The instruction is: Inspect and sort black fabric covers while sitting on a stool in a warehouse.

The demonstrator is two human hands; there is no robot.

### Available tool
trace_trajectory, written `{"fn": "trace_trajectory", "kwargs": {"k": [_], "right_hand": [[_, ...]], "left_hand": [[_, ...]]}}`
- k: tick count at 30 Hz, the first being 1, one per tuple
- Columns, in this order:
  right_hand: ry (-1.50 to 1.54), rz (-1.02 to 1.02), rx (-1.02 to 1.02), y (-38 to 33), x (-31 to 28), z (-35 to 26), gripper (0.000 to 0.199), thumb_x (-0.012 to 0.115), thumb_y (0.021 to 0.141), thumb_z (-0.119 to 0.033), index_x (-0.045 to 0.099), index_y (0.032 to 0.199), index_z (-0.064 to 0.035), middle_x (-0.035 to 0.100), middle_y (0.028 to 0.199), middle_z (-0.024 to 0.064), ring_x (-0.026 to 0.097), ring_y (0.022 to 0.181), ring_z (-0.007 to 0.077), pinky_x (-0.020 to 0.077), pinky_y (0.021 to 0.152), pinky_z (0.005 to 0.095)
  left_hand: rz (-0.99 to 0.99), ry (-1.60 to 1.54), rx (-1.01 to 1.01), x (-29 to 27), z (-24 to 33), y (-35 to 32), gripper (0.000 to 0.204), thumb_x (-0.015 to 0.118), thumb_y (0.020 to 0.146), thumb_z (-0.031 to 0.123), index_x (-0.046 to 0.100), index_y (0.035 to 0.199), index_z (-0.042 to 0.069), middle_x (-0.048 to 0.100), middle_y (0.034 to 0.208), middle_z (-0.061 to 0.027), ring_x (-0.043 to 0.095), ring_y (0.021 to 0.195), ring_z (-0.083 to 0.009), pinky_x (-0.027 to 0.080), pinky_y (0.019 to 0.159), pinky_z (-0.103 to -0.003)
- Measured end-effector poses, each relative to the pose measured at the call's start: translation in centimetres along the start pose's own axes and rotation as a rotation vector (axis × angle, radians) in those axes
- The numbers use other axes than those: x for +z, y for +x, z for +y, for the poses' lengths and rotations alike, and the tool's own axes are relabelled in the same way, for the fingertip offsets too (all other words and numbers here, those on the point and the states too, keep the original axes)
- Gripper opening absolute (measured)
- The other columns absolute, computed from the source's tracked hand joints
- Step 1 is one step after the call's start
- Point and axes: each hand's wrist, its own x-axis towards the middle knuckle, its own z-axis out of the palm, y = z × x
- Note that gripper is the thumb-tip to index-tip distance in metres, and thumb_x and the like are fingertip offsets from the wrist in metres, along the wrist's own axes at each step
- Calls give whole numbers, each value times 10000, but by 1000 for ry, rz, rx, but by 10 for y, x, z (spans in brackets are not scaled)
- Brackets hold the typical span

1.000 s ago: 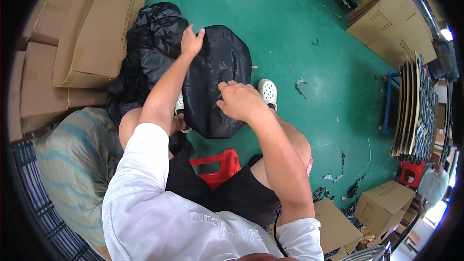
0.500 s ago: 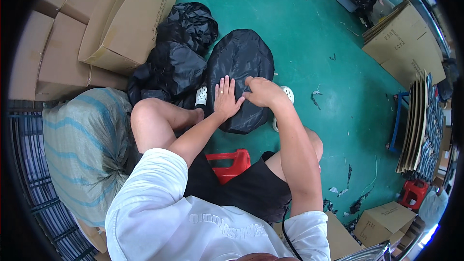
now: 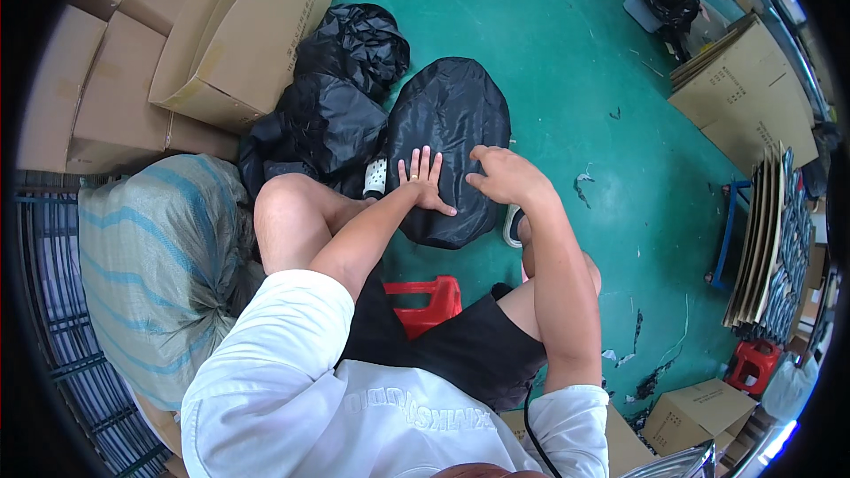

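Observation:
A plump, oval bundle in black fabric [image 3: 447, 111], looking like a packed bag or cover, lies on the floor between my feet. Flat against its surface rests my left hand [image 3: 427, 184], fingers spread, with a ring on one finger. My right hand [image 3: 512, 177] is over the bundle's right side. Its thumb stands apart from the bent forefinger and nothing shows between them; the other fingertips are hidden below the hand. Just left of the bundle is a heap of loose black fabric [image 3: 332, 124].
Cardboard boxes [image 3: 252, 35] are stacked at the far left, above a tied woven sack [image 3: 159, 248]. Beneath me is a red stool [image 3: 429, 301]. Flattened cartons [image 3: 744, 80] and a loaded blue trolley [image 3: 728, 235] stand on the right. Black scraps [image 3: 651, 381] litter the green floor [image 3: 567, 62].
My left hand's fingers have spread wider on the bundle. My right hand has moved slightly away from the left, toward the bundle's right edge. My right foot has shifted.

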Motion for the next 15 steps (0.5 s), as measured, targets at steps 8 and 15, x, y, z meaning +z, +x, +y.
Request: {"fn": "trace_trajectory", "kwargs": {"k": [8, 15], "right_hand": [[14, -6, 29, -2, -9, -1, 442, 640, 887, -281, 561, 1227, -10, 613, 1220, 220, 563, 1183, 359, 452, 986, 447], [50, 9, 46, -13, -17, -9, 470, 637, 888, -262, 552, 1268, 0, 592, 1275, 215, 551, 1207, 351, 441, 1013, 424]], "left_hand": [[-87, 48, -77, -11, 8, -1, 1493, 695, 560, 832, -249, 1512, 175, -318, 1565, -144, -283, 1448, -336, -113, 1135, -589], [-193, 60, -77, -24, 5, 1, 1442, 684, 620, 804, -251, 1508, 158, -312, 1567, -143, -260, 1453, -355, -75, 1140, -604]]}}
